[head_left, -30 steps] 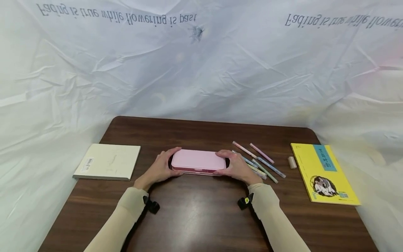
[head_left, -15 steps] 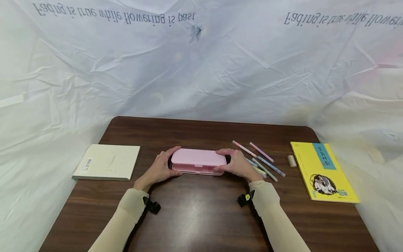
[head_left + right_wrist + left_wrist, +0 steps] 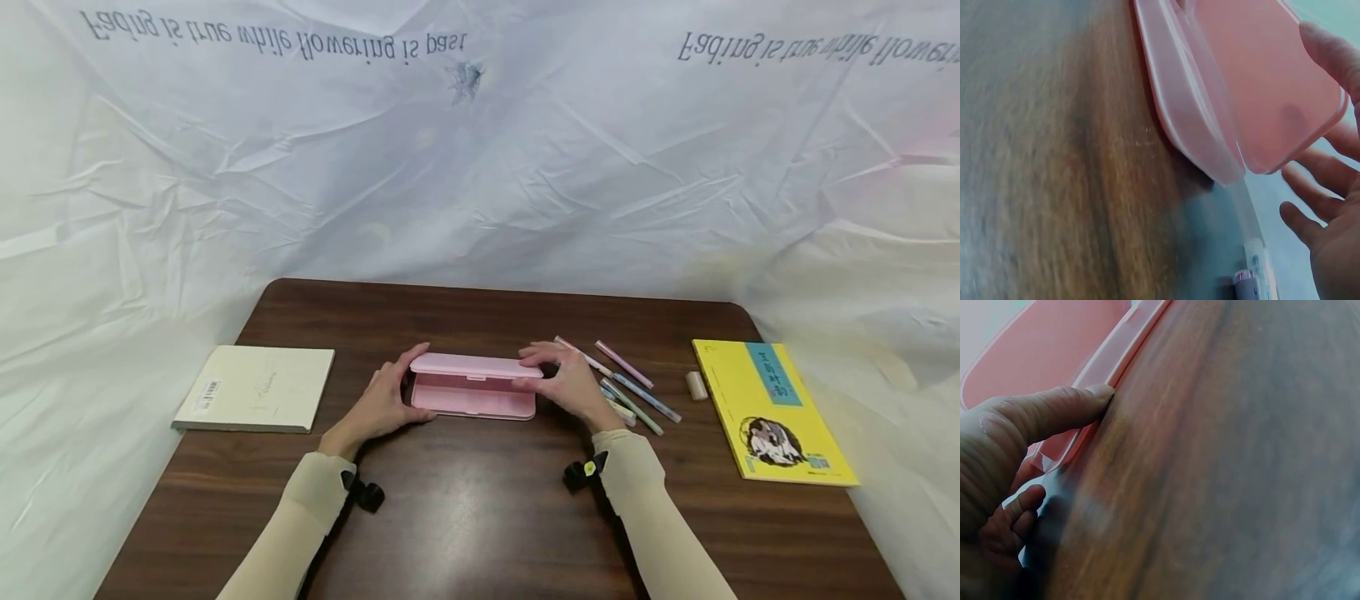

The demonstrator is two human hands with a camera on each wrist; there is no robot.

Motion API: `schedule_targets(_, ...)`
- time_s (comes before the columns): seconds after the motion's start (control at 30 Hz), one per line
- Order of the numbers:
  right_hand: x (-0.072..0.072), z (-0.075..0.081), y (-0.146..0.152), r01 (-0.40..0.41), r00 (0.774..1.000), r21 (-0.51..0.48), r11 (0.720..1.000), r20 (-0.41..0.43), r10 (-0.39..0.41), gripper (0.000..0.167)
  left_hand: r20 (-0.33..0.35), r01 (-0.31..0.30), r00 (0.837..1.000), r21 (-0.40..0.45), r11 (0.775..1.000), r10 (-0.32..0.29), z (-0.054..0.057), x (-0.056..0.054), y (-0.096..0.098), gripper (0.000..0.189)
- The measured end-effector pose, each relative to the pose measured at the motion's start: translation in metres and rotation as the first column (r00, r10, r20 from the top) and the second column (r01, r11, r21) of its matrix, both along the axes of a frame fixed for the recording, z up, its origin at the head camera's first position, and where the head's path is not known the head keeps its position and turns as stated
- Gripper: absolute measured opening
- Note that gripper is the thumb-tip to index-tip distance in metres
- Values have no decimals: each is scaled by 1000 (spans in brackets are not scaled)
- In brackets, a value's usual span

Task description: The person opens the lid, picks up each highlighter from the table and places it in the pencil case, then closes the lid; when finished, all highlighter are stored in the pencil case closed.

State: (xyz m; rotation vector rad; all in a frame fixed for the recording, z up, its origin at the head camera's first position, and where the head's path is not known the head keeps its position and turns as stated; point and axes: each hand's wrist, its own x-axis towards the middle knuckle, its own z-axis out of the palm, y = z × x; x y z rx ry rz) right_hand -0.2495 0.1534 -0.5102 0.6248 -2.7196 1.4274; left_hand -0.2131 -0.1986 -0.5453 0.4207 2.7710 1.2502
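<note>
**Case (image 3: 474, 403) open, lid (image 3: 465, 363) tilted up**

I see the case on the counter (image 3: 450, 500), left of the pens (image 3: 634, 407). Left hand (image 3: 384, 398) grips its left end, thumb (image 3: 1069, 411) on the front rim (image 3: 1119, 347). Right hand (image 3: 570, 387) pinches the lid's right end. Yellow book (image 3: 765, 400) sits far right, pale book (image 3: 258, 387) far left.

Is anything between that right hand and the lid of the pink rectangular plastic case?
Nothing visible: the right hand grips the pink lid directly. The slim pastel pens lie right of the pink case.
</note>
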Motion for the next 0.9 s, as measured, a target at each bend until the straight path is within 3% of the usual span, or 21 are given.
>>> schedule_targets(0.27,2,3,-3,61,997,-151,987,-45,-68,21,-28,6,1000,-1,1000,-6,1,0,1,123)
schedule_targets(0.4,1,4,-7,93,994,-278,956,-36,-107,16,-31,24,999,16,1000,-23,-1,-1,1,127)
schedule_targets(0.5,4,14,-12,123,990,-351,928,-23,-140,13,-39,38,999,31,999,-37,-2,-2,1,130)
schedule_targets(0.63,0,16,-16,136,983,-368,920,-68,-173,10,-36,40,999,43,998,-38,-1,-2,1,133)
schedule_targets(0.73,-10,5,-14,136,971,-356,924,-136,-196,9,-25,30,999,46,998,-29,-1,-1,2,137)
schedule_targets(0.9,-20,1,-16,151,950,-365,919,-202,-237,9,-19,19,1000,32,999,-18,1,-1,2,141)
